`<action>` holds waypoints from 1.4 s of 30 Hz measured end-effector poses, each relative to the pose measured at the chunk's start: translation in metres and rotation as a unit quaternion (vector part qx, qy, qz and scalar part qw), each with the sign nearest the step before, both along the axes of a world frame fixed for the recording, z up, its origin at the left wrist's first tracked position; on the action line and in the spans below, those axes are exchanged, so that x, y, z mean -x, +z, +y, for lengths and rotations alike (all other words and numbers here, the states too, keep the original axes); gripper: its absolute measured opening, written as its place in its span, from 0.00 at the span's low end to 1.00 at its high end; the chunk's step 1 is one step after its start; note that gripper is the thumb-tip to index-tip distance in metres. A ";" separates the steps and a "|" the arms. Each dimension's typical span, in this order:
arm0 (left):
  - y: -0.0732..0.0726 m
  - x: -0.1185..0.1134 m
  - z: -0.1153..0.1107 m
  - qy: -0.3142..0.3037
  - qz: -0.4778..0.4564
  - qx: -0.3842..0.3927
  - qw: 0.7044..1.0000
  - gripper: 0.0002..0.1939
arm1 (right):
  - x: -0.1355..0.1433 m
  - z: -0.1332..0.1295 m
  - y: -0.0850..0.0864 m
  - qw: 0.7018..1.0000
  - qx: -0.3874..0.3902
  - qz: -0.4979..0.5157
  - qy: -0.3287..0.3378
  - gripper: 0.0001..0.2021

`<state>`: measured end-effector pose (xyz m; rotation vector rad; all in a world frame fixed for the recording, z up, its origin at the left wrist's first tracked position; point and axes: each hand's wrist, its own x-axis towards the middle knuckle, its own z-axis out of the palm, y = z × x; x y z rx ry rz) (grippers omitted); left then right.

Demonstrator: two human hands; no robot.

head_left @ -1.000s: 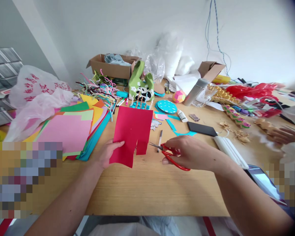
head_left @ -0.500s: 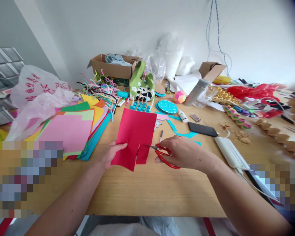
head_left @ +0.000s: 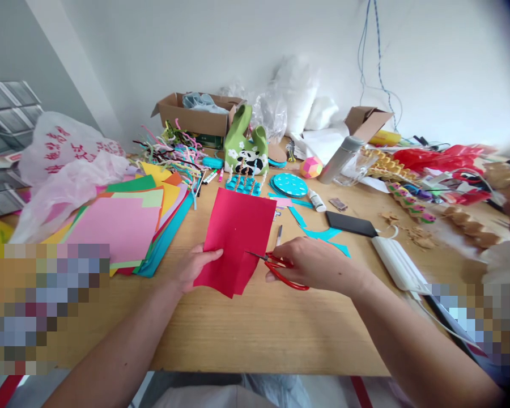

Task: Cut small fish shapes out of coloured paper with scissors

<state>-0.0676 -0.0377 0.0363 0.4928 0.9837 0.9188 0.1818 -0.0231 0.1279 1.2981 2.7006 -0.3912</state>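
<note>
A sheet of red paper is held up over the wooden table, tilted toward me. My left hand pinches its lower left edge, thumb on the front face. In my right hand is a pair of red-handled scissors, my fingers wrapped round the handles. The scissors' thin blades point left and lie over the right part of the sheet. The paper's lower edge is split by a cut, and the flap to its right sits partly behind the left part.
Coloured paper is stacked at the left. Behind the red sheet stand a green panda bag and blue discs. Blue paper scraps, a black power bank and a white power strip lie to the right. A grey bottle stands farther back.
The red paper has shifted slightly right, and the cut that gaped open now looks closed, its flap overlapped. My right hand and the scissors have moved slightly left.
</note>
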 end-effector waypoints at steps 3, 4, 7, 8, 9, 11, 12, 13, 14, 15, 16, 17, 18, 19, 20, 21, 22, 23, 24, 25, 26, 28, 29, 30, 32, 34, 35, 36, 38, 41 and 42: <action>0.000 0.000 0.000 0.002 0.003 0.003 1.000 0.15 | -0.004 0.003 -0.003 1.000 0.008 0.004 0.011 0.21; 0.001 -0.001 0.000 0.003 0.006 0.004 1.000 0.15 | -0.005 0.004 -0.004 1.000 0.010 0.005 0.015 0.20; 0.002 0.000 0.000 0.006 0.010 0.002 1.000 0.16 | -0.006 0.006 -0.005 1.000 0.012 0.007 0.017 0.21; 0.002 0.000 0.000 0.005 0.010 0.001 1.000 0.16 | -0.006 0.007 -0.005 1.000 0.011 0.008 0.017 0.21; 0.002 0.000 0.000 0.003 0.009 0.001 1.000 0.16 | -0.006 0.007 -0.004 1.000 0.010 0.008 0.018 0.21; 0.003 0.001 0.000 0.000 0.007 0.003 1.000 0.16 | -0.006 0.008 -0.004 1.000 0.015 0.009 0.021 0.21; 0.003 0.001 0.000 0.000 0.005 0.004 1.000 0.15 | -0.006 0.009 -0.004 0.999 0.020 0.010 0.022 0.21; 0.003 0.001 0.000 0.000 0.002 0.004 1.000 0.15 | -0.006 0.009 -0.003 0.999 0.027 0.011 0.023 0.21; 0.003 0.001 0.000 0.001 -0.002 0.002 1.000 0.15 | -0.006 0.009 -0.003 0.999 0.031 0.012 0.022 0.20; 0.003 0.001 0.000 0.002 -0.005 0.002 1.000 0.15 | -0.006 0.009 -0.003 0.999 0.033 0.012 0.022 0.20; 0.003 0.001 0.001 0.002 -0.007 0.001 1.000 0.15 | -0.006 0.009 -0.003 0.999 0.033 0.012 0.021 0.20; 0.003 0.001 0.001 0.002 -0.006 0.000 1.000 0.14 | -0.006 0.009 -0.003 0.999 0.030 0.012 0.020 0.20; 0.003 0.001 0.001 0.001 -0.005 0.000 1.000 0.15 | -0.006 0.009 -0.004 0.999 0.027 0.010 0.018 0.20; 0.003 0.001 0.001 0.000 -0.003 0.002 1.000 0.15 | -0.005 0.009 -0.004 1.000 0.024 0.006 0.014 0.19; 0.003 0.001 0.001 -0.002 -0.002 0.004 1.000 0.15 | -0.005 0.009 -0.004 1.000 0.023 0.002 0.009 0.19; 0.003 0.000 0.001 -0.004 -0.001 0.007 1.000 0.16 | -0.004 0.008 -0.004 1.000 0.023 -0.004 0.001 0.19; 0.004 0.000 0.001 -0.003 0.001 0.011 1.000 0.16 | -0.004 0.008 -0.004 1.000 0.023 -0.011 -0.008 0.20; 0.005 0.000 0.001 0.000 0.004 0.015 1.000 0.17 | -0.003 0.007 -0.004 0.999 0.023 -0.017 -0.016 0.20; 0.006 0.000 0.001 0.006 0.009 0.018 1.000 0.17 | -0.003 0.007 -0.004 0.999 0.025 -0.021 -0.021 0.20; 0.007 0.000 0.002 0.016 0.016 0.020 1.000 0.18 | -0.004 0.005 -0.003 0.999 0.027 -0.022 -0.023 0.19; 0.007 0.001 0.002 0.028 0.024 0.018 0.999 0.18 | -0.004 0.004 -0.003 0.999 0.027 -0.022 -0.025 0.19; 0.008 0.002 0.005 0.060 0.032 0.010 0.998 0.17 | -0.007 0.001 -0.006 0.999 0.024 -0.011 -0.029 0.18; 0.008 0.004 0.008 0.080 0.027 0.005 0.996 0.17 | -0.008 -0.001 -0.009 0.999 0.019 0.000 -0.037 0.19; 0.008 0.006 0.011 0.106 0.015 0.002 0.994 0.16 | -0.009 -0.004 -0.013 0.999 0.018 0.018 -0.044 0.19; 0.006 0.012 0.018 0.185 -0.026 -0.009 0.982 0.16 | -0.011 -0.008 -0.024 0.995 0.036 0.066 -0.065 0.20; 0.004 0.019 0.025 0.297 -0.050 -0.030 0.953 0.15 | -0.010 -0.010 -0.037 0.987 0.043 0.113 -0.106 0.21; 0.003 0.022 0.028 0.341 -0.052 -0.042 0.938 0.15 | -0.008 -0.011 -0.043 0.983 0.038 0.135 -0.118 0.21; 0.004 0.026 0.030 0.372 -0.051 -0.043 0.926 0.14 | -0.006 -0.012 -0.049 0.979 0.033 0.156 -0.125 0.22; 0.006 0.032 0.032 0.408 -0.044 -0.029 0.911 0.14 | -0.001 -0.011 -0.059 0.973 0.033 0.189 -0.130 0.22; 0.013 0.041 0.032 0.443 -0.040 -0.003 0.896 0.13 | 0.006 -0.008 -0.070 0.961 0.042 0.226 -0.153 0.22; 0.015 0.044 0.032 0.453 -0.042 -0.003 0.891 0.13 | 0.007 -0.006 -0.074 0.956 0.040 0.240 -0.162 0.22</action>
